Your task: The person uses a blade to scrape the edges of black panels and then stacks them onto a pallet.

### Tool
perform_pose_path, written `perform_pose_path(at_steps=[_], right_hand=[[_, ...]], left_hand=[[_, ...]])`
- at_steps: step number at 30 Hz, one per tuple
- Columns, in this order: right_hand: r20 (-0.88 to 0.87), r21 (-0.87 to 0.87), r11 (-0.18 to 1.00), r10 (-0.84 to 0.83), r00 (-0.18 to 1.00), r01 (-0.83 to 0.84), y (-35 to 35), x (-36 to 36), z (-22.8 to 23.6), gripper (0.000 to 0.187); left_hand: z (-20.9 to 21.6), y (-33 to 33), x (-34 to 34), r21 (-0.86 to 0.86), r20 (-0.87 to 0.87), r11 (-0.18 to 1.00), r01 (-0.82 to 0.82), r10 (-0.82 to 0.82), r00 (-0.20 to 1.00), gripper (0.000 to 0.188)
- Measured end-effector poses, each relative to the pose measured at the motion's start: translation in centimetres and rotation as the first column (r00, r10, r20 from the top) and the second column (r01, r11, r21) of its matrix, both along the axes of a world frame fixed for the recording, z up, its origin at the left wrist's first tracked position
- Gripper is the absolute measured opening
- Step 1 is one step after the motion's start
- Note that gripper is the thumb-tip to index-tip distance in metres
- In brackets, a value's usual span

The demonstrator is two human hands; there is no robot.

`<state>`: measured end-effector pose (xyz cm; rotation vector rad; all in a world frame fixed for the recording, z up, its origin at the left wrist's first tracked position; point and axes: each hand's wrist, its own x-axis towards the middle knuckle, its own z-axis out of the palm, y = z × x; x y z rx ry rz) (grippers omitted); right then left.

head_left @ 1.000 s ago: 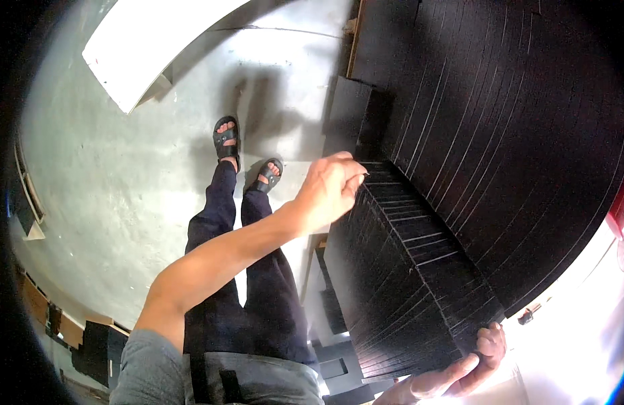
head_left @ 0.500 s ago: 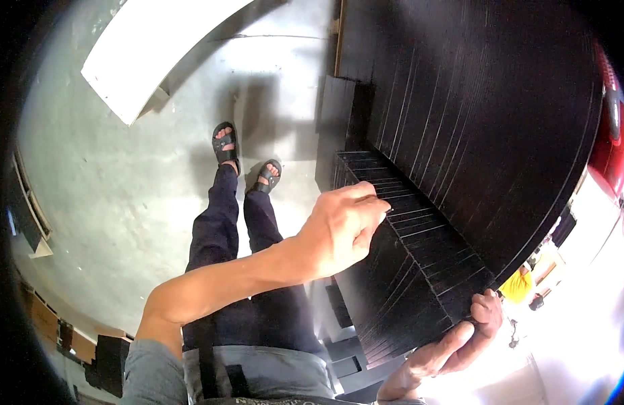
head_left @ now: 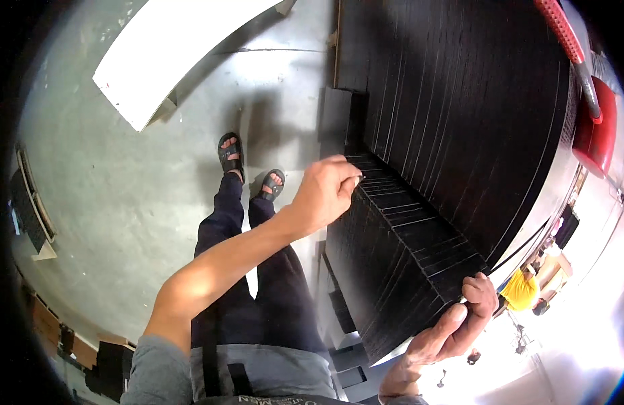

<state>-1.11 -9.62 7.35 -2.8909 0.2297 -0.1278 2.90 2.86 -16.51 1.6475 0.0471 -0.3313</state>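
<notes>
A black wood-grained box-shaped piece [head_left: 393, 270] with pale streaks lies before me, its long edge running from upper left to lower right. At the far end of that edge, my left hand [head_left: 320, 196] is closed in a pinch. A tiny dark tip pokes out between the fingertips; the rest of what it holds is hidden. My right hand [head_left: 454, 324] is wrapped round the near right corner of the black piece, thumb on top and fingers curled.
A large black wood-grained panel [head_left: 454, 115] rises beyond the piece. A red object with a handle [head_left: 595, 135] stands at far right. On the left a white panel [head_left: 170, 54] lies above the grey floor [head_left: 123, 202]. A person in yellow [head_left: 521, 290] is in the right background.
My left hand has moved along the edge, away from my right hand and toward the far end. My right hand stays at the corner. The view has shifted slightly.
</notes>
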Motion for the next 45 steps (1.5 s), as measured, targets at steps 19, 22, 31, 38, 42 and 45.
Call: perform_pose_path(at_steps=[19, 22, 31, 38, 42, 45], right_hand=[[0.029, 0.048, 0.999, 0.017, 0.999, -0.019, -0.8, 0.3, 0.9, 0.028], [0.056, 0.089, 0.996, 0.004, 0.998, -0.009, -0.9, 0.3, 0.8, 0.03], [0.114, 0.131, 0.991, -0.001, 0.993, -0.014, -0.9, 0.6, 0.3, 0.028], [0.052, 0.207, 0.978, 0.019, 0.998, -0.03, -1.4, -0.6, 1.5, 0.031], [0.1, 0.161, 0.986, 0.012, 0.995, -0.028, -1.0, 0.4, 0.6, 0.026], [0.105, 0.137, 0.991, -0.008, 0.994, -0.006, -1.1, -0.2, 0.8, 0.025]], left_hand=[[16.5, 1.3, 1.1, -0.395, 0.192, 0.903, 0.169, -0.099, 0.977, 0.015], [16.2, 0.7, 2.0, -0.461, 0.057, 0.883, 0.094, -0.076, 0.995, 0.012], [13.8, 0.1, 2.4, -0.469, -0.015, 0.874, 0.131, -0.157, 0.988, 0.007], [15.6, 0.3, 2.4, -0.539, 0.004, 0.825, 0.166, -0.195, 0.981, 0.008], [11.8, 0.1, 2.2, -0.461, -0.139, 0.867, 0.19, -0.282, 0.949, 0.01], [15.2, -0.2, 2.9, -0.623, -0.065, 0.75, 0.222, -0.333, 0.941, 0.007]])
